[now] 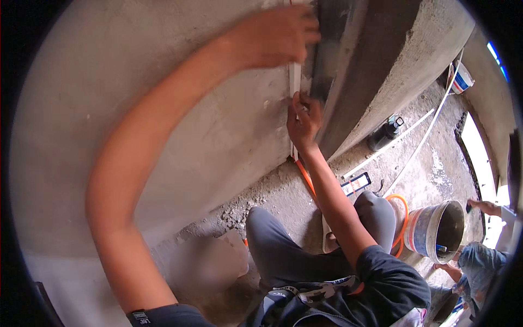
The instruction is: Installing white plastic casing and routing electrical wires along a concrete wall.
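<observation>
A narrow white plastic strip (295,80) runs up the grey wall (190,125) beside a dark vertical frame (332,49). My right hand (305,121) is closed on the strip's lower part, thumb and fingers against it. Higher up, my left hand (275,38) reaches across the strip, its fingers bent toward the frame. Motion smears that hand, so what its fingers hold, if anything, does not show. An orange hose (306,177) comes out at the strip's lower end by the floor.
Along the rough floor lie a phone-like device (356,184), a black bottle (385,133) and a long white strip (389,143). A bucket (430,228) stands at right, close to another person's jeans (482,272) and hand (485,207). Rubble (237,215) lines the wall's foot.
</observation>
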Motion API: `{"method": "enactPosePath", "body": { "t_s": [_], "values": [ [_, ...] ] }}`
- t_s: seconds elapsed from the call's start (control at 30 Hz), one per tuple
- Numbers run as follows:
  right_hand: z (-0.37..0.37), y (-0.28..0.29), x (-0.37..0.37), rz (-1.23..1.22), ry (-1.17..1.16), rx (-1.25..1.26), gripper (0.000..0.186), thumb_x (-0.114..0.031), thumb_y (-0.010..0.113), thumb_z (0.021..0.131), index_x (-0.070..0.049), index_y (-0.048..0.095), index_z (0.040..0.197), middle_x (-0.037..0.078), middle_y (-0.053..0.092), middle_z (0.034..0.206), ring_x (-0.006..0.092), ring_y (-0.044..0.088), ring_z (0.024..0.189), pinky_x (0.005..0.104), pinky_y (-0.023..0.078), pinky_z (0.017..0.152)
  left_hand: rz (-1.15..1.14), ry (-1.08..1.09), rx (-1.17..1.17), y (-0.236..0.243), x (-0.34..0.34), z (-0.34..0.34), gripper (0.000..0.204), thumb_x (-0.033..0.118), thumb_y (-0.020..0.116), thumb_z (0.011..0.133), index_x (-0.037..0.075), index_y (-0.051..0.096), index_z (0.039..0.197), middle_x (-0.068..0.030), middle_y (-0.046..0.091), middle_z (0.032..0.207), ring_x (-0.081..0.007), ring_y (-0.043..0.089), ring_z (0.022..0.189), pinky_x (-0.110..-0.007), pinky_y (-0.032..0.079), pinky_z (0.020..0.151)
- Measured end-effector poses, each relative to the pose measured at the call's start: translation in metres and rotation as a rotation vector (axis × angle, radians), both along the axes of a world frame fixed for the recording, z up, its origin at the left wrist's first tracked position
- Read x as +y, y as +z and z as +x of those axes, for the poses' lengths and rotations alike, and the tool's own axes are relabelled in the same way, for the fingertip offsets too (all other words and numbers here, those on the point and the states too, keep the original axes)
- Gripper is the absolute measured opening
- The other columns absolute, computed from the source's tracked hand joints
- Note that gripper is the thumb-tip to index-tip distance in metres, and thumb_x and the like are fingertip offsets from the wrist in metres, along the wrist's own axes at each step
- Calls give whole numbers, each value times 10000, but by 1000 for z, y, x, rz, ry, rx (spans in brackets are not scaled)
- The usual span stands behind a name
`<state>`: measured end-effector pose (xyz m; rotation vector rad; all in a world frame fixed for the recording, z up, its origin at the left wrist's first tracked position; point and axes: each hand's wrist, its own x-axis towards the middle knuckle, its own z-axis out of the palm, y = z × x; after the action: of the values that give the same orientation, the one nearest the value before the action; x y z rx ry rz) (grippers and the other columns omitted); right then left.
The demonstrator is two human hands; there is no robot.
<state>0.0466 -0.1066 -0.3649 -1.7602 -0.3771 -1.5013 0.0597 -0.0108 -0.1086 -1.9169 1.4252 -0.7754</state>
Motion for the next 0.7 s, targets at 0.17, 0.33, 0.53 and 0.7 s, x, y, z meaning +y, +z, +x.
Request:
{"method": "enactPosePath", "body": {
  "t_s": [0.17,0.33,0.53,0.7],
  "values": [
    [7,-13,-8,-22,153,-8,379,83,699,731,-78,678,1073,106,625,917,229,615,779,290,503,649,-64,-107,-130,-30,11,7,163,211,633,663,172,694,809,71,611,847,-150,564,926,-315,445,814],
    [27,-44,3,-150,149,-94,563,105,570,768,-57,498,1302,214,509,1104,308,505,939,366,440,794,-117,-90,-109,-35,7,4,161,207,583,755,115,707,709,-21,614,882,-205,541,980,-444,303,1064],
    [67,-82,12,-199,151,-200,747,40,538,738,3,264,1431,214,316,1210,331,360,1042,402,325,891,-658,-369,-599,-116,10,13,183,181,589,783,125,704,915,-21,628,963,-195,538,1066,-421,336,1017],
    [59,-63,-9,-345,17,-227,597,-96,429,912,48,179,1435,268,300,1241,348,344,1070,425,307,934,-2638,519,1090,-363,-63,-103,182,116,464,930,21,617,907,-49,617,714,-99,559,619,-269,470,540]
  ]
}}
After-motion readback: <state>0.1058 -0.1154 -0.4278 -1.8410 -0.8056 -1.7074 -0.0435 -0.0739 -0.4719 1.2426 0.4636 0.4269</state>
